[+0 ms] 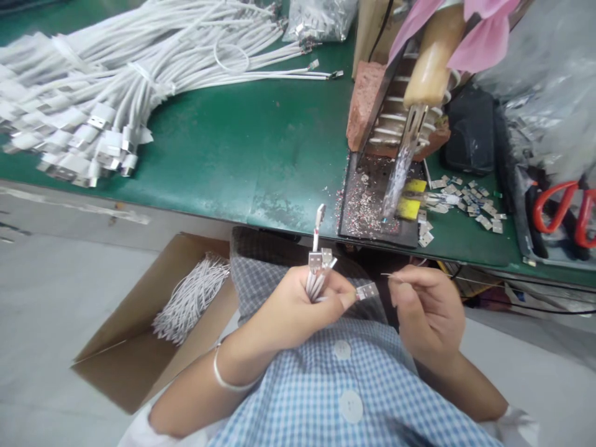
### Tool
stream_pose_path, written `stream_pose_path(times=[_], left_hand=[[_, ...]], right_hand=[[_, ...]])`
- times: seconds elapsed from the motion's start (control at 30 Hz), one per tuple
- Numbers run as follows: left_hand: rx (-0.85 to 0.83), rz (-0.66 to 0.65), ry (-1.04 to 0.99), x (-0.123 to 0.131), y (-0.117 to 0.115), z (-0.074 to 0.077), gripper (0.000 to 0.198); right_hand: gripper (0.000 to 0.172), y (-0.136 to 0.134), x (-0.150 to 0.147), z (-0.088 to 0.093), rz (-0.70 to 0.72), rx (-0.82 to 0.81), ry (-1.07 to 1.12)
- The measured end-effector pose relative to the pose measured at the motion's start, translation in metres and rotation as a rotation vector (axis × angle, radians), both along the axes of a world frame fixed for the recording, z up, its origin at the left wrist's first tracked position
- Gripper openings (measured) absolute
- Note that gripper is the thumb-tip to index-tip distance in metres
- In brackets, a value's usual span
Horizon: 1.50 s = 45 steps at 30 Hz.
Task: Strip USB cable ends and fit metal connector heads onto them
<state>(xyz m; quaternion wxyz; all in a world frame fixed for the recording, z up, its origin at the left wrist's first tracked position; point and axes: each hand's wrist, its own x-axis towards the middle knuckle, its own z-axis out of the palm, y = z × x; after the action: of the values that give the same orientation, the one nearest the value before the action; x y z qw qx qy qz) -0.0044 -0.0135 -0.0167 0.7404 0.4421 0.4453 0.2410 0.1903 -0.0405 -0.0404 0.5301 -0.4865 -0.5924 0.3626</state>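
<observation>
My left hand (321, 298) is closed around a few white USB cables (315, 287) above my lap. Metal USB plugs (315, 261) stick up from the bunch. One more USB plug (367, 292) points right from between thumb and forefinger, toward my other hand. My right hand (426, 304) pinches a thin solder wire (385, 274), whose tip pokes out leftward, apart from that plug. A soldering iron (427, 68) with a wooden handle rests tilted in a coil stand (395, 115), its tip low over a dark, solder-specked plate (363, 205).
Bundled white cables (139, 81) cover the bench's back left. Loose USB plugs (484, 205) lie right of the iron, near red-handled pliers (556, 205) and a black box (470, 130). A brick (365, 102) supports the stand. Below left, a cardboard box (125, 323) holds white cables.
</observation>
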Motion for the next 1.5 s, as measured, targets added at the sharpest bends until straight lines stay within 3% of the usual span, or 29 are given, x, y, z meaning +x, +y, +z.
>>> stream_pose_path(times=[0.17,0.3,0.6,0.87,1.07,1.23,1.5], left_hand=[[0.06,0.046,0.013,0.002,0.012,0.006,0.024],[0.102,0.087,0.071,0.006,0.021,0.014,0.014],[0.154,0.045,0.087,0.012,0.047,0.03,0.016],[0.183,0.009,0.119,0.013,0.054,0.028,0.017],[0.202,0.089,0.099,0.015,0.059,0.03,0.014],[0.202,0.079,0.111,0.016,0.062,0.033,0.014],[0.196,0.11,0.146,0.018,0.066,0.037,0.013]], right_hand=[[0.024,0.01,-0.001,-0.001,0.144,0.187,-0.051],[0.022,0.021,-0.002,0.002,0.073,0.24,-0.114],[0.02,0.034,-0.002,0.012,0.017,0.306,-0.118],[0.019,0.038,-0.004,0.014,0.0,0.258,-0.104],[0.02,0.04,-0.004,0.013,0.022,0.199,-0.008],[0.02,0.043,-0.004,0.013,0.023,0.19,0.034],[0.018,0.048,-0.003,0.018,0.008,0.204,-0.009]])
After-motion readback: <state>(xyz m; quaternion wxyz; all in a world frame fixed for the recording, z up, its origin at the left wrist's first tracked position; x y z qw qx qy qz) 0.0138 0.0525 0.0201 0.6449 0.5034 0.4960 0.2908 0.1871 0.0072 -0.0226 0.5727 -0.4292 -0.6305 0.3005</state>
